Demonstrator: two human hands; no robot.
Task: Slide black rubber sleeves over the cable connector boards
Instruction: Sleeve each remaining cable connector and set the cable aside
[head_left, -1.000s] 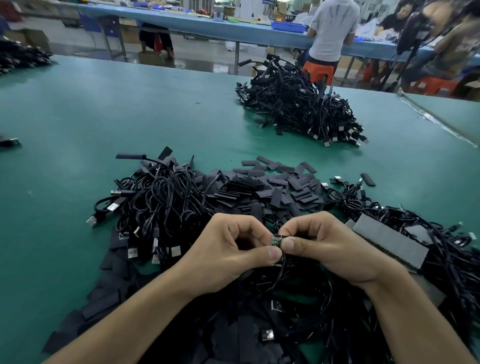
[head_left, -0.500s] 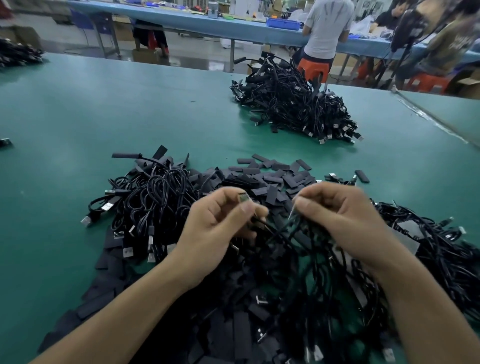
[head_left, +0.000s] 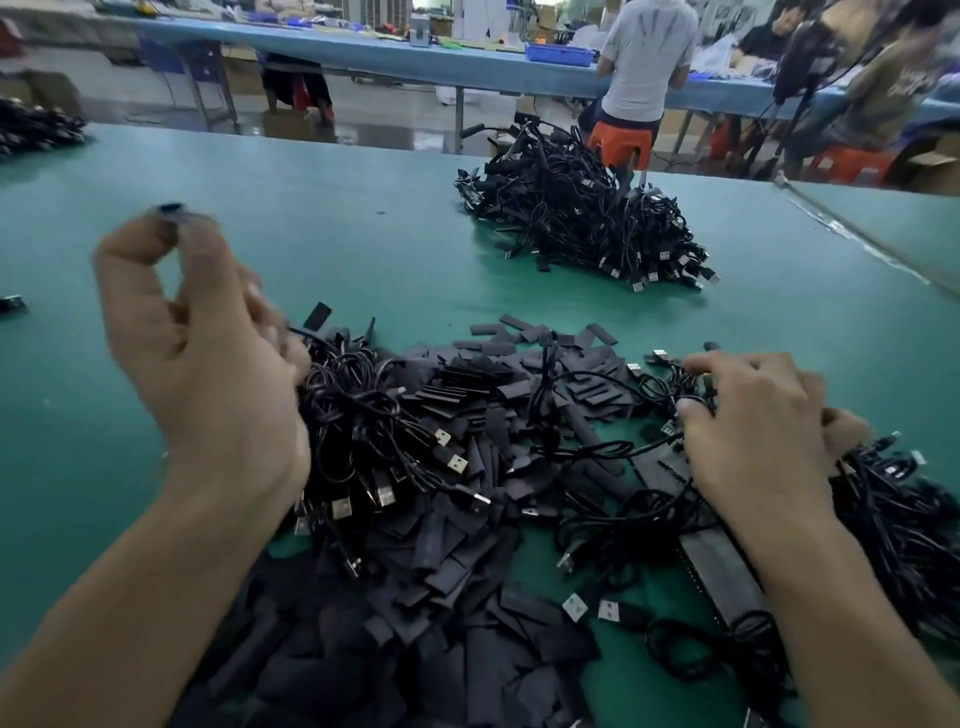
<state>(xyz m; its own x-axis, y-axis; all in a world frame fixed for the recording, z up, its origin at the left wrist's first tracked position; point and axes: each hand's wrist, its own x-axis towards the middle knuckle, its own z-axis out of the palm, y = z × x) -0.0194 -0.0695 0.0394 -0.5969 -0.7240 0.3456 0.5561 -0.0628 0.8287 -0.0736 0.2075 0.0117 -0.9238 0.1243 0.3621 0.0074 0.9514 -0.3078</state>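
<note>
A heap of flat black rubber sleeves (head_left: 519, 395) lies on the green table (head_left: 363, 249) in front of me, mixed with tangled black USB cables (head_left: 363, 431). My left hand (head_left: 197, 353) is raised at the left, blurred, pinching a sleeved cable end (head_left: 171, 210) between thumb and forefinger above the table. My right hand (head_left: 753, 415) is down on the cable tangle at the right, its fingers curled into the black cables (head_left: 691, 384) near a small connector.
A second pile of black cables (head_left: 587, 218) sits at the far middle of the table. A long black strip (head_left: 722, 571) lies under my right forearm. More cables (head_left: 36, 130) lie far left. People stand at a blue bench (head_left: 415, 57) behind.
My hands have parted. The left hand swung up and to the left with the cable end it pinches. The right hand dropped onto the cables at the right.
</note>
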